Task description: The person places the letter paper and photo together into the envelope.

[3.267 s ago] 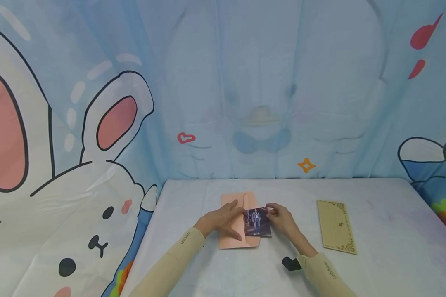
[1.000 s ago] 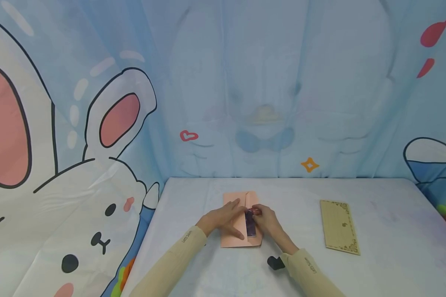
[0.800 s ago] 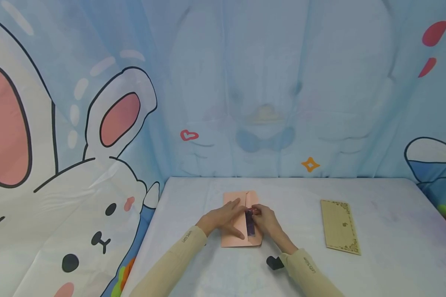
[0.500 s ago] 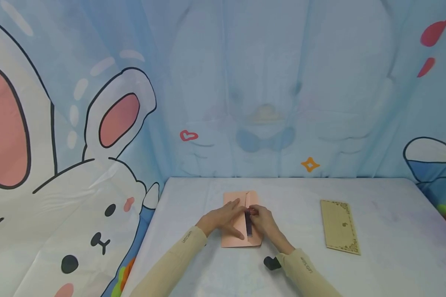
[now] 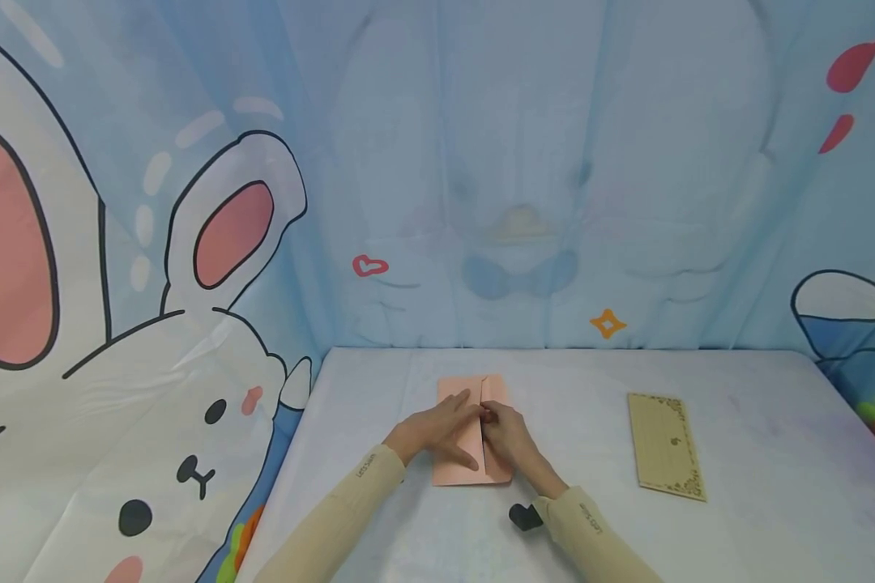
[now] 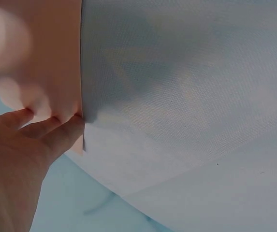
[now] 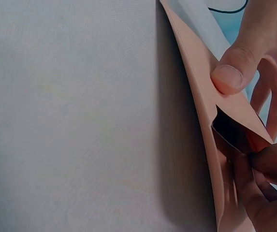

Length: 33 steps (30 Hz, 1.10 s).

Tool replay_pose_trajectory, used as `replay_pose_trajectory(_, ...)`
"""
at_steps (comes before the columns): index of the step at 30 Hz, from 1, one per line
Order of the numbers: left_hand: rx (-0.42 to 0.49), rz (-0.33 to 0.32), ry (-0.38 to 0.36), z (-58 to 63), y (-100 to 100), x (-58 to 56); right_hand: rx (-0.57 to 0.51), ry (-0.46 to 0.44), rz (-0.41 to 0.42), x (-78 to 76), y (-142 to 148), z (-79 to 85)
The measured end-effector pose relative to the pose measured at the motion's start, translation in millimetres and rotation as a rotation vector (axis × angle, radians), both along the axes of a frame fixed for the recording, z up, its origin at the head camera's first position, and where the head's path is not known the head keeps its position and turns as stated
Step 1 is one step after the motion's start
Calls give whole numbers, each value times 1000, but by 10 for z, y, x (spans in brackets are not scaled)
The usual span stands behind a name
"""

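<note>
Peach paper envelope (image 5: 472,437): lies flat on the tabletop (image 5: 758,453), lower centre of the head view, its long side running away from the viewer, opening along its right-hand edge.

Left hand (image 5: 437,431): grip open, fingers straight and spread, pressing the envelope's left half down. In the left wrist view the fingertips (image 6: 56,126) rest on the envelope's edge.

Right hand (image 5: 506,441): at the envelope's right edge, touching the left hand's fingertips. In the right wrist view its fingers (image 7: 261,191) are curled, pinching at the envelope's mouth, where a dark card edge (image 7: 227,130) shows just inside; a thumb (image 7: 235,67) from the other hand presses the raised flap above it.

Cream sleeves (image 5: 335,510): cover both forearms, lower centre.

Tan decorated envelope (image 5: 665,444): flat on the tabletop, well apart, right of centre.

Small black object (image 5: 523,517): beside the right wrist, lower centre; kind unclear.

Cartoon rabbit backdrop (image 5: 211,243): fills the upper and left frame.
</note>
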<state>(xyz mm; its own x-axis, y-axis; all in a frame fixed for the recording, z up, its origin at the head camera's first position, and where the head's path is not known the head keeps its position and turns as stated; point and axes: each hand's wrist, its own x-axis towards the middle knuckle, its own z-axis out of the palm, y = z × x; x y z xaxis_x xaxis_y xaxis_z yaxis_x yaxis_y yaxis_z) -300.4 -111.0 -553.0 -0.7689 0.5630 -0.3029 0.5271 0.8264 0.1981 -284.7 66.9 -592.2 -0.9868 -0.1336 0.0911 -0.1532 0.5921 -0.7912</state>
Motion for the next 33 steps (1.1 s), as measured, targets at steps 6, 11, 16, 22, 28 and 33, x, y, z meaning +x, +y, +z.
replay_pose_trajectory(6,3,2,-4,21,7,0,-26,-20,-17,-8,-10,20)
replay_pose_trajectory(11,2,8,-9,17,13,-11,-27,-21,-20,-25,-7,13)
replay_pose_trajectory(16,7,7,-10,1,14,-13,7,-12,3,-27,16,2)
replay_pose_trajectory(22,10,11,1,-16,18,-2,20,-30,16,-5,80,20)
replay_pose_trajectory(28,11,21,-7,15,24,20,17,-33,8,32,164,32)
replay_pose_trajectory(33,10,19,-5,25,18,15,41,-34,-2,49,217,50)
